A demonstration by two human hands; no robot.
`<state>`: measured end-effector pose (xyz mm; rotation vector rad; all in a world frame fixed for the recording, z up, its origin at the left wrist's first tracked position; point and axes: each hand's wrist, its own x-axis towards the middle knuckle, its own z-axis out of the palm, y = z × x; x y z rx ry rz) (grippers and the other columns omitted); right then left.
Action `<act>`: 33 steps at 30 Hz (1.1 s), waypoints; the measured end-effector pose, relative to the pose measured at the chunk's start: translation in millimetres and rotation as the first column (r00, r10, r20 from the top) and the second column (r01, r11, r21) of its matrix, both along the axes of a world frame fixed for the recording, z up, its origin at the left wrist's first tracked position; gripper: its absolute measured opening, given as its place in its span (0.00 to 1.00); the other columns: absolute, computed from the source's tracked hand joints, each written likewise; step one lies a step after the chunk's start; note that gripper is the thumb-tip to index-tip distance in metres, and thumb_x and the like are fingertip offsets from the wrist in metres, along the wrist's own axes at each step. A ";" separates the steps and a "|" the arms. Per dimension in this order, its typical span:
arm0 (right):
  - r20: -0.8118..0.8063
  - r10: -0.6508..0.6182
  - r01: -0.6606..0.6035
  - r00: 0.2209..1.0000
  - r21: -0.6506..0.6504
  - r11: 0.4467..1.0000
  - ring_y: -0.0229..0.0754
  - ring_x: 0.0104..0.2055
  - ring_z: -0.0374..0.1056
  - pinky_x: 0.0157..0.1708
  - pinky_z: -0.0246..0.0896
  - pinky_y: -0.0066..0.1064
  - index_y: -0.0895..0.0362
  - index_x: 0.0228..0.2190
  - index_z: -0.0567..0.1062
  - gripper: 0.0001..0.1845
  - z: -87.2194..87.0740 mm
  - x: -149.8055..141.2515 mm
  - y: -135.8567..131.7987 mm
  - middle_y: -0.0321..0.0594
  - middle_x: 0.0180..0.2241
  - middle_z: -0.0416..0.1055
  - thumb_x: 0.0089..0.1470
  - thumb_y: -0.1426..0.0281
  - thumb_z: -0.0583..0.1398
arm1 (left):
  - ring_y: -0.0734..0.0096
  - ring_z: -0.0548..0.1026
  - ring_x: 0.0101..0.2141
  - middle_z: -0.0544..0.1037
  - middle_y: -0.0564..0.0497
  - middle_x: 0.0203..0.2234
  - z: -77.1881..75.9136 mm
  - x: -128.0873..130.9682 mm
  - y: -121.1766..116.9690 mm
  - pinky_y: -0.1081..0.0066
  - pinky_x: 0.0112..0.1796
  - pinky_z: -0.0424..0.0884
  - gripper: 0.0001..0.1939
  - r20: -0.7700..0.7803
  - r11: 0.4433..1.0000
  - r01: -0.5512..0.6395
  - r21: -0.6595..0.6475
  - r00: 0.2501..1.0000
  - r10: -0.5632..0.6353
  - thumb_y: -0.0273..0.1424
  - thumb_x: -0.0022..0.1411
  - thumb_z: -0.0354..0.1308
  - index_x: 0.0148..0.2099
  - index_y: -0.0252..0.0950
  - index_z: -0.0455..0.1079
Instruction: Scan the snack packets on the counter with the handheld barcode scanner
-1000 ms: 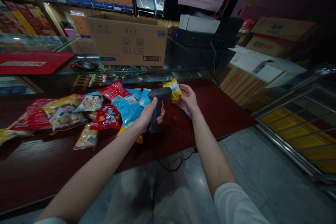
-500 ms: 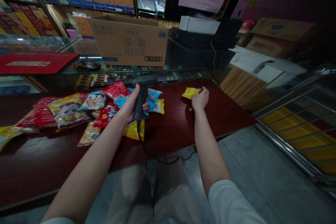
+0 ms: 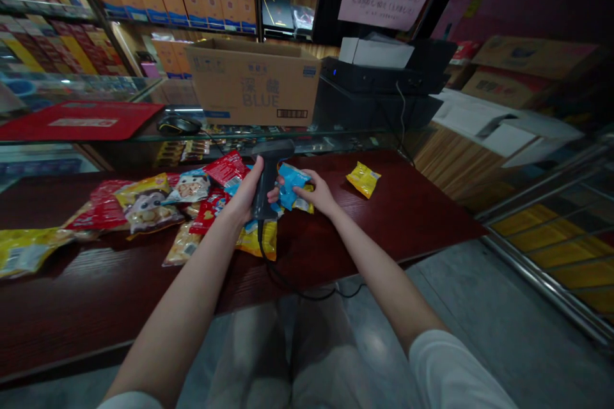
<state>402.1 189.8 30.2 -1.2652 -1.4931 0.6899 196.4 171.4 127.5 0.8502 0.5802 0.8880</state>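
My left hand (image 3: 248, 195) is wrapped round the grip of a black barcode scanner (image 3: 267, 182), held above a pile of snack bags. Its cable hangs down over the table edge. Close by on the right, my right hand (image 3: 316, 193) pinches a small blue snack bag (image 3: 291, 185) with its fingers. Beneath that bag part of a yellow packet shows. Away to the right lies a single small yellow snack bag (image 3: 364, 179). Left of the scanner are a red snack bag (image 3: 228, 168) and a larger bag with a cartoon animal (image 3: 148, 204).
The dark red wooden table (image 3: 407, 204) meets a glass counter carrying a cardboard box (image 3: 254, 86), a mouse (image 3: 178, 123) and a red mat (image 3: 81, 121). A metal rack (image 3: 551, 281) stands at the right. More snack bags spread out to the left.
My right hand has let go of the yellow bag, which stays on the right, and moved left to take hold of a blue bag. The scanner remains in my left hand.
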 end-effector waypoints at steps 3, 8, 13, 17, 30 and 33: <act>-0.147 -0.063 0.069 0.987 0.038 0.997 0.47 0.45 0.70 0.50 0.66 0.41 0.52 0.42 0.70 0.33 2.4 13.9 -1.6 0.37 0.41 0.74 0.34 0.58 0.74 | 0.82 0.62 0.13 0.69 0.54 0.18 -2.0 0.6 -0.2 0.79 0.14 0.59 0.28 0.005 1.000 0.016 0.021 1.000 -0.017 0.56 0.66 0.51 0.36 0.33 0.68; -0.538 -0.123 0.156 0.834 0.015 0.988 0.40 0.40 0.70 0.46 0.68 0.34 0.50 0.40 0.68 0.34 15.2 37.3 0.0 0.29 0.37 0.73 0.29 0.68 0.74 | 0.82 0.62 0.13 0.73 0.52 0.21 0.3 4.3 -6.4 0.79 0.14 0.59 0.27 0.004 0.999 0.036 0.024 0.999 -0.036 0.54 0.69 0.47 0.37 0.32 0.68; -0.756 -0.131 0.143 0.642 -0.050 0.989 0.38 0.32 0.71 0.33 0.69 0.29 0.50 0.34 0.69 0.26 29.2 59.9 -3.1 0.27 0.30 0.75 0.31 0.75 0.71 | 0.82 0.63 0.13 0.76 0.50 0.25 -9.3 14.1 -12.9 0.78 0.14 0.60 0.29 0.001 0.997 0.071 0.037 0.997 -0.071 0.56 0.65 0.52 0.43 0.32 0.69; -0.813 -0.082 0.035 0.576 -0.075 0.997 0.38 0.29 0.72 0.30 0.71 0.28 0.50 0.32 0.70 0.23 36.0 63.4 -9.5 0.27 0.27 0.76 0.32 0.78 0.69 | 0.80 0.65 0.14 0.77 0.50 0.26 -27.3 24.1 -14.9 0.77 0.15 0.62 0.32 -0.017 0.989 0.125 0.082 0.992 -0.124 0.58 0.60 0.56 0.45 0.32 0.69; -0.669 -0.108 0.050 0.735 -0.105 0.993 0.55 0.46 0.77 0.48 0.75 0.53 0.52 0.36 0.72 0.16 37.0 70.8 -7.7 0.41 0.35 0.80 0.45 0.58 0.62 | 0.78 0.67 0.13 0.79 0.45 0.26 -39.5 33.7 -18.6 0.75 0.14 0.62 0.33 -0.117 0.990 0.103 0.091 0.989 -0.092 0.59 0.60 0.56 0.45 0.30 0.70; -0.654 -0.098 0.014 0.750 -0.133 0.991 0.56 0.48 0.76 0.49 0.74 0.54 0.52 0.36 0.72 0.17 38.7 68.0 -9.3 0.42 0.34 0.80 0.45 0.57 0.61 | 0.78 0.66 0.13 0.79 0.45 0.25 -38.2 35.2 -20.8 0.76 0.14 0.61 0.33 -0.107 0.989 0.108 0.098 0.989 -0.098 0.59 0.60 0.56 0.44 0.30 0.70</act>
